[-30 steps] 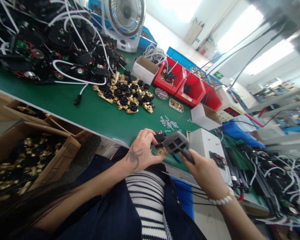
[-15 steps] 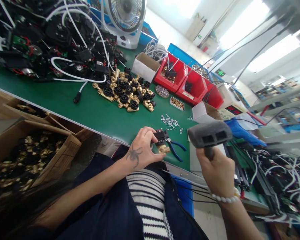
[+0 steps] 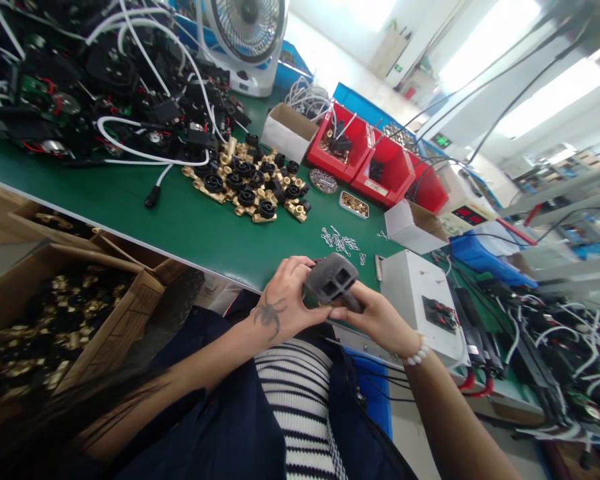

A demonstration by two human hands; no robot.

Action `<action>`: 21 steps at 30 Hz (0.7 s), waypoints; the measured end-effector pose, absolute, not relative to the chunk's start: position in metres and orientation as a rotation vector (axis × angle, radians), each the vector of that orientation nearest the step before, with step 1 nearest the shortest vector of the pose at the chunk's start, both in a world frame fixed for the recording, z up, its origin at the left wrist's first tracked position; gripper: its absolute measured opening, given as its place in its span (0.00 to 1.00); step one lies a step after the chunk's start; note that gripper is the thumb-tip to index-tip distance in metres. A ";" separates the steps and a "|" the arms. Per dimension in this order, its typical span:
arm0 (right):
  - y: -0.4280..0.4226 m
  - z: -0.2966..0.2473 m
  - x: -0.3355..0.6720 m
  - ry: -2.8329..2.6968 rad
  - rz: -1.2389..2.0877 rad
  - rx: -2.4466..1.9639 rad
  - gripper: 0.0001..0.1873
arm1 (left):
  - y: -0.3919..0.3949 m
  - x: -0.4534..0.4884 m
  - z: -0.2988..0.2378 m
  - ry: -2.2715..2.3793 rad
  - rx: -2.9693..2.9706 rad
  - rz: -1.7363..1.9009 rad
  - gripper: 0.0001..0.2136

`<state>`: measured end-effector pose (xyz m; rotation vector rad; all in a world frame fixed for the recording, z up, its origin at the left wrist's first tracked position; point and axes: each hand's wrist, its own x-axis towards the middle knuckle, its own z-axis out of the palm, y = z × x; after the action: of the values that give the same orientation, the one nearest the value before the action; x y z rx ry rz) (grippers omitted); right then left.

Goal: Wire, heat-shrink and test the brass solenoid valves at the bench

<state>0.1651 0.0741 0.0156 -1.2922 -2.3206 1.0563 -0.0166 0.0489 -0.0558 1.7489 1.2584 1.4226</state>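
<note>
In the head view, the right hand (image 3: 380,321) is gripping a grey mallet (image 3: 325,277) near the edge of the tabletop (image 3: 205,233). The mallet is hiding the space between the fingers of the left hand (image 3: 289,299); whether they are holding something, I cannot tell.

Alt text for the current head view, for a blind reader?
The right hand grips a grey mallet, its head hiding whatever the left hand may hold, at the edge of a green worktable. Beyond lie small metal clips, brass fittings and red bins.
</note>
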 end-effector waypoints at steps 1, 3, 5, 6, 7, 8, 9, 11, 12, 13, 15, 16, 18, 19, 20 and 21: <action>0.078 0.012 0.165 -2.337 1.053 -1.266 0.27 | 0.049 -0.017 -0.055 1.255 1.739 1.420 0.18; 0.083 0.007 0.167 -2.319 1.058 -1.287 0.29 | 0.049 -0.019 -0.054 1.252 1.708 1.404 0.17; 0.085 0.005 0.171 -2.279 1.079 -1.325 0.30 | 0.049 -0.020 -0.054 1.250 1.674 1.392 0.16; 0.085 0.004 0.172 -2.268 1.090 -1.335 0.30 | 0.049 -0.021 -0.054 1.244 1.662 1.390 0.16; 0.085 0.003 0.174 -2.262 1.100 -1.337 0.30 | 0.049 -0.022 -0.054 1.235 1.657 1.388 0.16; 0.085 0.002 0.175 -2.258 1.115 -1.337 0.30 | 0.049 -0.023 -0.054 1.227 1.659 1.388 0.16; 0.086 0.001 0.176 -2.254 1.135 -1.338 0.30 | 0.049 -0.023 -0.053 1.220 1.664 1.386 0.16; 0.087 -0.003 0.177 -2.247 1.178 -1.342 0.29 | 0.049 -0.024 -0.053 1.212 1.674 1.380 0.16; 0.088 -0.004 0.176 -2.246 1.193 -1.345 0.29 | 0.049 -0.024 -0.053 1.211 1.678 1.381 0.16; 0.088 -0.005 0.175 -2.247 1.200 -1.348 0.29 | 0.049 -0.025 -0.053 1.209 1.682 1.384 0.16; 0.088 -0.003 0.172 -2.242 1.195 -1.345 0.29 | 0.049 -0.025 -0.053 1.208 1.684 1.392 0.16; 0.087 0.001 0.172 -2.241 1.190 -1.338 0.30 | 0.049 -0.025 -0.053 1.209 1.685 1.396 0.15; 0.081 0.012 0.173 -2.257 1.146 -1.343 0.29 | 0.048 -0.024 -0.054 1.209 1.690 1.391 0.15; 0.077 0.018 0.175 -2.271 1.092 -1.367 0.28 | 0.048 -0.024 -0.054 1.210 1.696 1.392 0.15; 0.072 0.025 0.179 -2.276 1.020 -1.399 0.27 | 0.048 -0.024 -0.055 1.214 1.703 1.398 0.16; 0.066 0.032 0.183 -2.259 0.939 -1.431 0.26 | 0.048 -0.024 -0.055 1.220 1.711 1.407 0.16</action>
<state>0.1830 0.0659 0.0318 -1.4307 -2.2588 0.9391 -0.0236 0.0481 -0.0553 1.7113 1.2197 1.4072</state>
